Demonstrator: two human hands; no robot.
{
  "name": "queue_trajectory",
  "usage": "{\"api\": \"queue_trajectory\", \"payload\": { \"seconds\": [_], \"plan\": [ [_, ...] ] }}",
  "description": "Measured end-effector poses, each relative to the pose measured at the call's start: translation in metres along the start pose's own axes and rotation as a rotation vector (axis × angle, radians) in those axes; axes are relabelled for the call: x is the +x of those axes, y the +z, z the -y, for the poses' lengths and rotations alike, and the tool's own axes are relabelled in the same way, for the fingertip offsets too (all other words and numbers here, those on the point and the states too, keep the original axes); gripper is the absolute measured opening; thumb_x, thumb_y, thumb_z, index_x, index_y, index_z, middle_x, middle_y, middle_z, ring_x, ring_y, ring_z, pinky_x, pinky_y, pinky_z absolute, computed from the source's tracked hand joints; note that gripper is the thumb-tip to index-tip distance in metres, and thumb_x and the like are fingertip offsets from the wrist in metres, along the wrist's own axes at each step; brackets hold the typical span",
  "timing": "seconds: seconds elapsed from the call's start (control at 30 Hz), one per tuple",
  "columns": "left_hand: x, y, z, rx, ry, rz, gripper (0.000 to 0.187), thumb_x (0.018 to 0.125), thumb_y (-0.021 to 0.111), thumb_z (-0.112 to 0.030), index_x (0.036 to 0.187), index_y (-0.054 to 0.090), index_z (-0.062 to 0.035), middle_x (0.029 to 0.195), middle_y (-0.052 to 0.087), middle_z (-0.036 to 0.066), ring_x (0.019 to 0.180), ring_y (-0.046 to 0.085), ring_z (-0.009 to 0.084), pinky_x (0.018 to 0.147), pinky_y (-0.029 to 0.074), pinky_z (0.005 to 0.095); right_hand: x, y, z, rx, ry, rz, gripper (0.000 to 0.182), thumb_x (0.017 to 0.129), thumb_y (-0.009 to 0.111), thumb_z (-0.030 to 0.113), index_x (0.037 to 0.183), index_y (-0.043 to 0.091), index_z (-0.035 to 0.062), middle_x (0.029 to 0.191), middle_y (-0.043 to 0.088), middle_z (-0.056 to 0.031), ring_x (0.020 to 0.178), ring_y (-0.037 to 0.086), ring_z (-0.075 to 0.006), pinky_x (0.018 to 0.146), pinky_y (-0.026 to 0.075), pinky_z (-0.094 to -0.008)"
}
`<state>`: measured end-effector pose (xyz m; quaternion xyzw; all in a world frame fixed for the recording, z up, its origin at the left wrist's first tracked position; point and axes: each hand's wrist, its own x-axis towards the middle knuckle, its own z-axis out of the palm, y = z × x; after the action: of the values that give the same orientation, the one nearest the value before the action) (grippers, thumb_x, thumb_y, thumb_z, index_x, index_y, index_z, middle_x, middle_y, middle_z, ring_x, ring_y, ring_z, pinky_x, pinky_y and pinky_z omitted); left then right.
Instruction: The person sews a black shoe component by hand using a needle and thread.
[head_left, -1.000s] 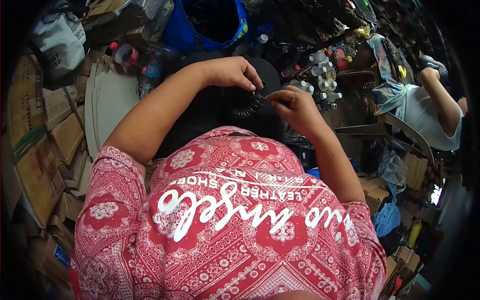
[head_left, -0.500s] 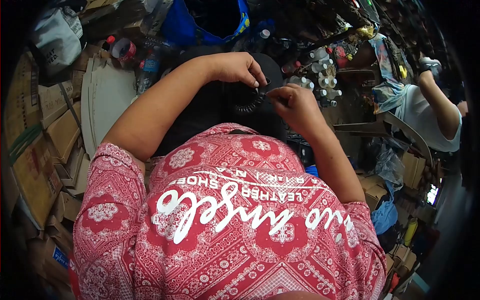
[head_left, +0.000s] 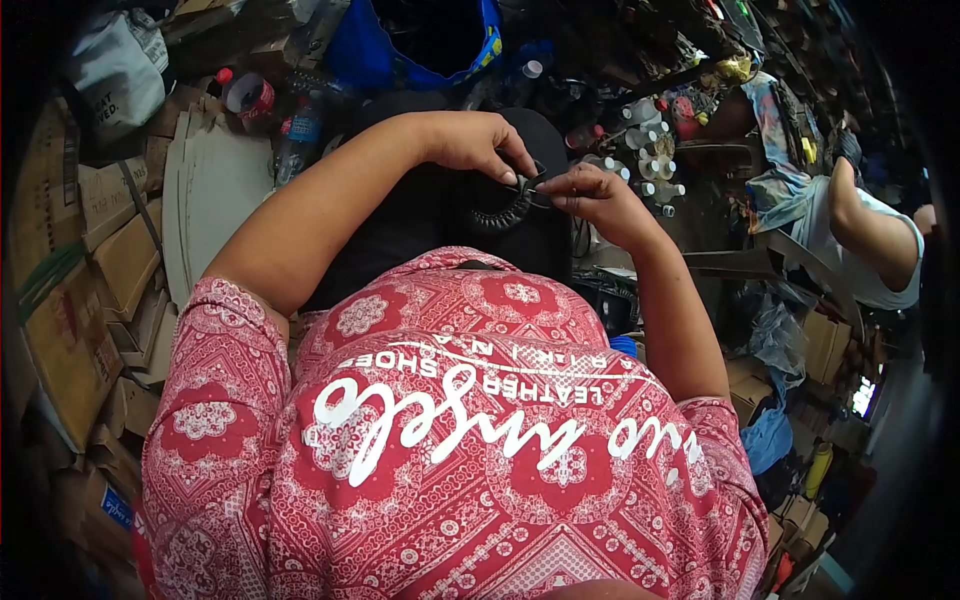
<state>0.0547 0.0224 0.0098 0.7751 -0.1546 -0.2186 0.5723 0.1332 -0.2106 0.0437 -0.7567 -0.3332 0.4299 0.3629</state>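
Above my lap I hold a black curved piece with a ridged, coil-like edge (head_left: 503,216); its exact kind does not show. My left hand (head_left: 478,146) pinches its upper end between thumb and fingers. Close by on the right, my right hand (head_left: 600,203) has thumb and fingertips pressed together at a thin dark strand or loop beside that end. The fingertips of both hands almost meet. Dark cloth on my lap (head_left: 390,215) lies under the piece, and the two blend together in places.
Flattened cardboard (head_left: 125,265) and a pale panel (head_left: 215,195) lie at left. A blue bag (head_left: 355,50) stands ahead, beside plastic bottles (head_left: 297,135). Several small capped bottles (head_left: 645,150) cluster to the right. Another person in a light shirt (head_left: 885,240) is at far right.
My right hand has shifted slightly, with its fingers now straighter and closer to my left fingertips. The black piece has turned a little. The other person's arm has moved.
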Motion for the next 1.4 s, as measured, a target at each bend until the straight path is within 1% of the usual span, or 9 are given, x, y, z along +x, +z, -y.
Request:
{"api": "queue_trajectory", "payload": {
  "seconds": [0.23, 0.43, 0.53, 0.63, 0.73, 0.8, 0.9, 1.07, 1.4],
  "plan": [
    [0.004, -0.001, 0.001, -0.059, -0.057, 0.009, 0.03, 0.079, 0.067, -0.008, 0.108, 0.067, -0.0027, 0.097, 0.063, 0.008, 0.095, 0.059, 0.02, 0.087, 0.045, 0.0302, 0.009, 0.004, -0.012, 0.118, -0.052, 0.047, 0.02, 0.08, 0.066, 0.003, 0.099, 0.071, 0.0072, 0.093, 0.06, -0.0026, 0.09, 0.059, -0.0125, 0.083, 0.045, -0.0251],
    [-0.001, -0.002, -0.015, 0.134, -0.067, -0.024, 0.032, 0.075, 0.065, -0.004, 0.107, 0.065, -0.0012, 0.101, 0.06, 0.011, 0.096, 0.059, 0.0235, 0.087, 0.045, 0.0336, 0.002, 0.022, 0.017, -0.212, -0.236, -0.175, 0.015, 0.078, 0.068, 0.003, 0.093, 0.069, 0.0052, 0.084, 0.057, -0.0047, 0.081, 0.059, -0.0137, 0.072, 0.047, -0.0267],
    [-0.024, -0.003, -0.01, 0.406, 0.081, -0.331, 0.049, 0.073, 0.05, 0.008, 0.119, 0.058, -0.0077, 0.106, 0.052, 0.013, 0.095, 0.057, 0.0235, 0.085, 0.045, 0.0337, -0.004, 0.023, 0.021, -0.206, -0.256, -0.208, 0.015, 0.077, 0.068, 0.003, 0.092, 0.068, 0.0054, 0.08, 0.055, -0.0047, 0.077, 0.058, -0.0142, 0.068, 0.047, -0.028],
    [-0.056, 0.023, -0.024, 0.412, 0.006, -0.616, 0.043, 0.074, 0.05, 0.011, 0.111, 0.062, -0.0088, 0.104, 0.053, 0.012, 0.092, 0.057, 0.0221, 0.081, 0.046, 0.0318, -0.014, 0.027, 0.024, -0.224, -0.187, -0.238, 0.014, 0.078, 0.067, 0.004, 0.091, 0.068, 0.0069, 0.081, 0.056, -0.0065, 0.077, 0.059, -0.0195, 0.068, 0.047, -0.0295],
    [-0.071, 0.047, -0.041, 0.195, -0.141, -0.618, 0.033, 0.075, 0.055, 0.01, 0.101, 0.065, -0.0081, 0.092, 0.055, 0.01, 0.084, 0.058, 0.0222, 0.078, 0.046, 0.031, -0.02, 0.036, 0.021, -0.437, -0.255, -0.298, 0.017, 0.078, 0.064, 0.004, 0.094, 0.068, 0.0089, 0.082, 0.057, -0.0098, 0.078, 0.06, -0.0261, 0.068, 0.048, -0.0327],
    [-0.074, 0.058, -0.027, 0.357, -0.085, -0.673, 0.028, 0.075, 0.058, 0.007, 0.097, 0.067, -0.008, 0.085, 0.055, 0.008, 0.08, 0.057, 0.0227, 0.075, 0.047, 0.031, -0.024, 0.046, 0.021, -0.596, -0.327, -0.392, 0.02, 0.078, 0.063, 0.005, 0.097, 0.068, 0.0114, 0.082, 0.057, -0.0123, 0.081, 0.059, -0.0314, 0.07, 0.048, -0.0349],
    [-0.067, 0.061, -0.018, 0.772, 0.071, -0.827, 0.017, 0.074, 0.067, 0.0, 0.088, 0.069, -0.0085, 0.07, 0.053, 0.007, 0.071, 0.054, 0.0235, 0.067, 0.046, 0.0306, -0.023, 0.044, 0.02, -0.413, -0.2, -0.332, 0.023, 0.08, 0.062, 0.004, 0.1, 0.068, 0.0131, 0.083, 0.056, -0.0104, 0.081, 0.058, -0.0277, 0.074, 0.047, -0.0323],
    [-0.054, 0.055, -0.016, 0.28, 0.091, -0.748, 0.02, 0.075, 0.068, -0.002, 0.092, 0.072, -0.0127, 0.072, 0.046, 0.003, 0.07, 0.048, 0.0158, 0.065, 0.041, 0.0276, -0.013, 0.025, 0.005, -0.171, -0.124, -0.21, 0.026, 0.083, 0.058, 0.001, 0.102, 0.068, 0.0145, 0.089, 0.052, -0.0055, 0.084, 0.054, -0.019, 0.08, 0.044, -0.0279],
    [-0.048, 0.055, -0.004, 0.262, 0.029, -0.723, 0.018, 0.075, 0.071, -0.006, 0.088, 0.074, -0.0176, 0.073, 0.047, 0.003, 0.071, 0.05, 0.0182, 0.065, 0.044, 0.0301, -0.002, 0.014, 0.003, -0.17, -0.138, -0.11, 0.024, 0.084, 0.056, -0.002, 0.101, 0.068, 0.0107, 0.092, 0.053, -0.0015, 0.095, 0.051, -0.0144, 0.086, 0.04, -0.0257]
  ]
}}
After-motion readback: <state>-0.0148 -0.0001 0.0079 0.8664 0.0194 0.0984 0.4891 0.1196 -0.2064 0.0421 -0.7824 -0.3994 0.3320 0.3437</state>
